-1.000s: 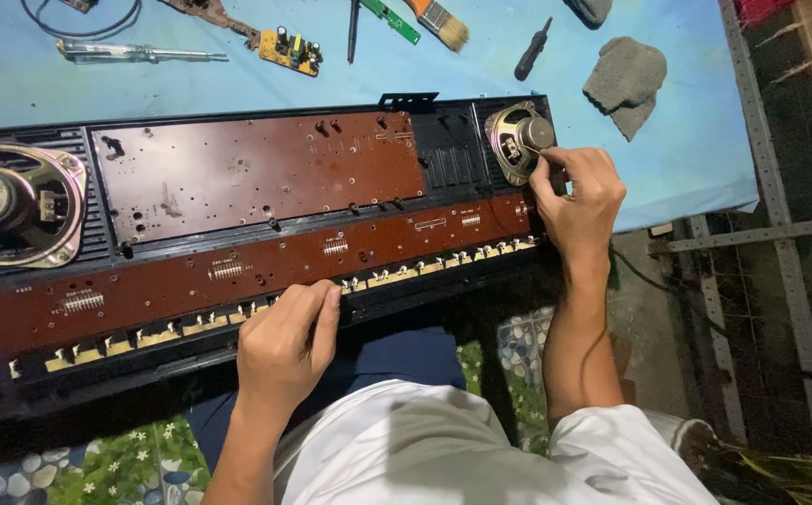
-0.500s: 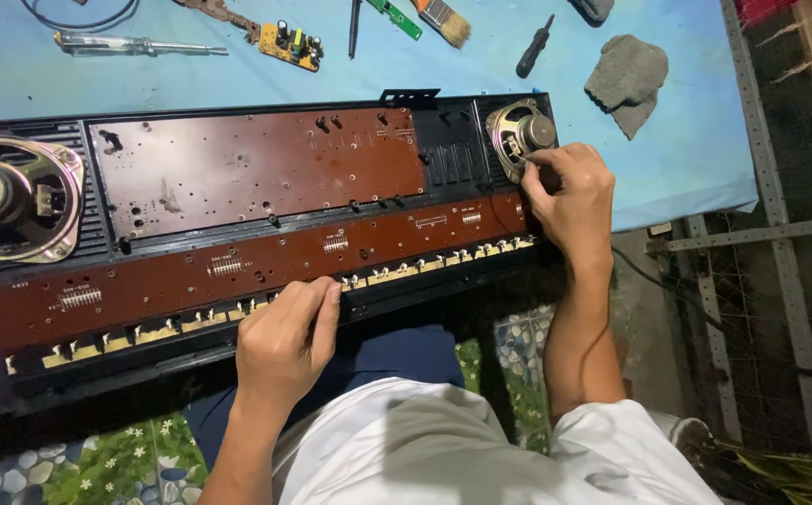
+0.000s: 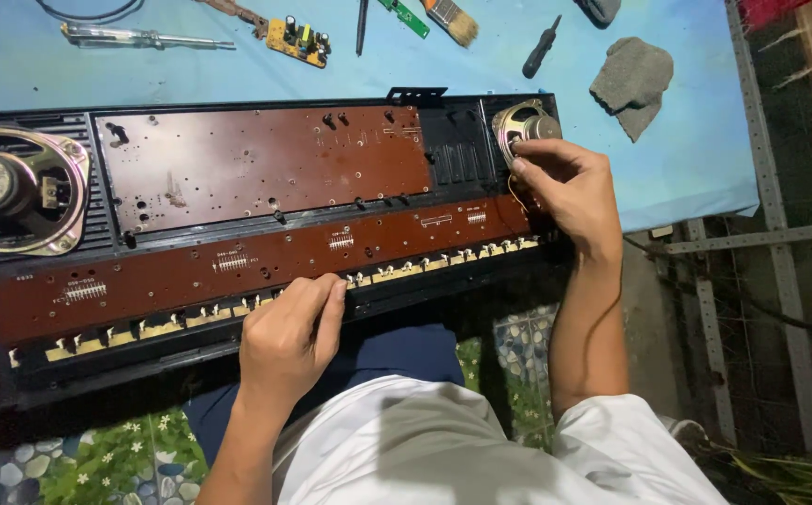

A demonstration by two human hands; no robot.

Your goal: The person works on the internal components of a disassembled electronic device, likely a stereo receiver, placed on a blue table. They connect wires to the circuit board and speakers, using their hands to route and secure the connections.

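Left hand [image 3: 286, 339] curled flat on the keyboard chassis [image 3: 238, 262] near edge, right hand [image 3: 565, 192] pinching the small speaker [image 3: 521, 124] at its cramped right end.

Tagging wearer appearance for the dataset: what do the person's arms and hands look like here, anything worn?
Both hands are bare: left hand, right hand. No gloves, rings, watch or bands visible. Forearms bare up to the short white sleeves at the bottom edge. No cables or markings on them.

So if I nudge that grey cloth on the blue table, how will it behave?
The grey cloth lies crumpled and folded, so it is probably floppy and light. It would likely slide or bunch up on the blue table rather than roll.
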